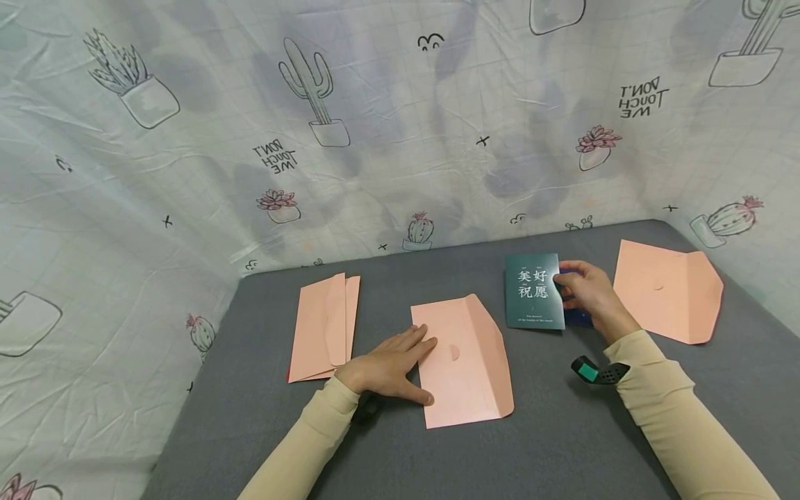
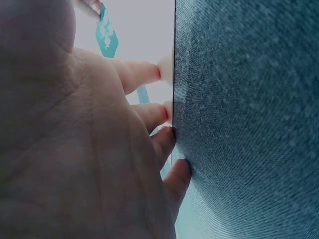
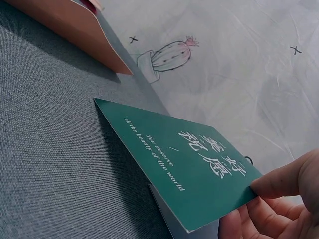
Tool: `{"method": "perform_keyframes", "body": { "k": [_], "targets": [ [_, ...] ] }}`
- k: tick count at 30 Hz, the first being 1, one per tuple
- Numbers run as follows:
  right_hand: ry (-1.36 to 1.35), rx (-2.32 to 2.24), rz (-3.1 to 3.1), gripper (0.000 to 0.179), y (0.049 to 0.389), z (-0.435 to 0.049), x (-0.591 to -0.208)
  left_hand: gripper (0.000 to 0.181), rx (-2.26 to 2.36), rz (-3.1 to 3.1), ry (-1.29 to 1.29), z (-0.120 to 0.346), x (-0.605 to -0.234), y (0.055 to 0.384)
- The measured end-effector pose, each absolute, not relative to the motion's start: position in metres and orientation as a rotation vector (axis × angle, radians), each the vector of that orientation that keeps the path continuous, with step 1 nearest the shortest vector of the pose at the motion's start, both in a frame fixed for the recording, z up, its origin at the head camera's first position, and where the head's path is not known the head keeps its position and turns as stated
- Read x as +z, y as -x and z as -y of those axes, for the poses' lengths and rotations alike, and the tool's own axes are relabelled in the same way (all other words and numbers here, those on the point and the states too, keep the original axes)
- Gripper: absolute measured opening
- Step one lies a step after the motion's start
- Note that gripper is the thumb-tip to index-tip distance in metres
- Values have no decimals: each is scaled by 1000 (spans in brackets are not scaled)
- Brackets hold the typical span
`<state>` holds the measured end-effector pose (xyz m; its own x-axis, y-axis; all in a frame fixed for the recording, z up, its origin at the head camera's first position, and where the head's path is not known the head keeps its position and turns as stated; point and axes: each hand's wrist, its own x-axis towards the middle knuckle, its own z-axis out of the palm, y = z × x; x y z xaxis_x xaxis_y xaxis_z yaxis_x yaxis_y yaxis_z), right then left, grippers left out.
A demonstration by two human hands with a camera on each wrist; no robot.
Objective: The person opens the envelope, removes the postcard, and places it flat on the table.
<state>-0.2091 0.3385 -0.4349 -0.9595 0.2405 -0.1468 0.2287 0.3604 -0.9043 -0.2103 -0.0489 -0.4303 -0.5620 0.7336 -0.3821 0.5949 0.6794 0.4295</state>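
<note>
My right hand [image 1: 590,295] pinches the right edge of a green greeting card [image 1: 531,295] with white lettering, thumb on top and fingers beneath. In the right wrist view the card [image 3: 164,149] is tilted up off the grey cloth. A dark blue card [image 1: 578,317] shows partly behind it and under the hand. My left hand [image 1: 390,361] rests with spread fingers on the left edge of a pink envelope [image 1: 459,389], whose flap lies unfolded to the right. The left wrist view shows the palm [image 2: 94,139] and fingertips along the envelope's edge.
Several pink envelopes [image 1: 319,326] lie overlapped at the left of the grey table [image 1: 400,465]. Another pink envelope [image 1: 656,292] with its flap unfolded lies at the far right. A printed cloth curtain [image 1: 387,167] stands behind and at both sides of the table.
</note>
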Motion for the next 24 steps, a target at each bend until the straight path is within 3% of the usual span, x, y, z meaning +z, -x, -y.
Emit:
{"method": "perform_keyframes", "body": {
  "k": [24],
  "targets": [
    [532,1582,2585,55,207,-342,-434,101,327,-2360,-1030,50,-435,212]
  ]
}}
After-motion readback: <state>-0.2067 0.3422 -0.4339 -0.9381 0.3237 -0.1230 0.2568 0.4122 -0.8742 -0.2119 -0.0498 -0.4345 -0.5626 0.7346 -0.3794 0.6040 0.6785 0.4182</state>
